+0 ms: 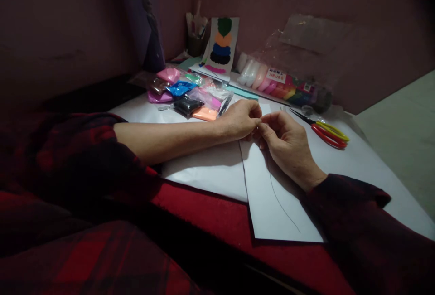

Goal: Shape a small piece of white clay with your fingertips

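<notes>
Over a narrow white paper strip [263, 213], my left hand [238, 120] and my right hand [287, 143] meet at the fingertips. Both are closed in a pinch. What lies between the fingers, if anything, is too small or hidden to name. A thin dark curved line [279, 203] runs from below my right hand down the strip; whether it is drawn or a loose thread, I cannot tell. To the right of my right hand lie scissors [329, 134] with one red and one yellow handle, blades pointing to the back left.
Small bags of coloured clay-like material [183, 89] lie behind my left forearm. At the back are a card with painted patches [222, 41], a clear pack of coloured pieces [268, 82], and a cup of tools [196, 45]. A white sheet [204, 172] covers a red surface [210, 213].
</notes>
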`<action>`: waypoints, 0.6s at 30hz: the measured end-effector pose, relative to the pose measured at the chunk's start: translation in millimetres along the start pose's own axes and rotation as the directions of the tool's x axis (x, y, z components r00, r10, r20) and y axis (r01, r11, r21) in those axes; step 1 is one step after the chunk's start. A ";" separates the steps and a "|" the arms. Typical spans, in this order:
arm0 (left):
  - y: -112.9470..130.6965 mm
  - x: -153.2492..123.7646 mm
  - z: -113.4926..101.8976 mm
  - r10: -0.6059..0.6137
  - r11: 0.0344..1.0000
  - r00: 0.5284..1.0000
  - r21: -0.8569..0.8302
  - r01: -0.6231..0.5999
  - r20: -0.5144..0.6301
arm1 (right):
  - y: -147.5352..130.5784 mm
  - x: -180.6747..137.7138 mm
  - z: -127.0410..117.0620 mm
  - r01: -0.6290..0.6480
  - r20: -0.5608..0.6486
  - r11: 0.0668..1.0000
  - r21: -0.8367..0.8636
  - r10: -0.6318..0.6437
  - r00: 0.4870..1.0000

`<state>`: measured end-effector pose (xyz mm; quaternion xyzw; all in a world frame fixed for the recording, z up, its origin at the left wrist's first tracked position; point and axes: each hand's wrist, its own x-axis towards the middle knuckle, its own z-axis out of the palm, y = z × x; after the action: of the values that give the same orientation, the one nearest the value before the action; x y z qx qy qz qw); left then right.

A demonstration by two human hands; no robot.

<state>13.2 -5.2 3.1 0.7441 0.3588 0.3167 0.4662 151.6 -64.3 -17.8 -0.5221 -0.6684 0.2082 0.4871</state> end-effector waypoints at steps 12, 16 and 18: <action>0.7 -0.2 0.0 0.010 1.000 1.000 0.005 -0.010 0.000 | 0.9 -0.2 0.0 -0.005 0.003 1.000 -0.004 0.005 1.000; 0.6 -0.4 0.5 0.016 1.000 1.000 -0.006 -0.016 -0.001 | 0.3 -0.3 -0.2 -0.004 0.005 1.000 -0.015 0.005 1.000; 1.3 -0.9 0.5 0.007 1.000 1.000 -0.008 -0.007 -0.003 | 0.0 -0.5 -0.3 -0.006 0.008 1.000 -0.003 0.006 1.000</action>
<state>13.5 -6.6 4.0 0.7431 0.3555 0.3209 0.4674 151.8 -64.8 -17.9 -0.5237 -0.6693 0.2107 0.4831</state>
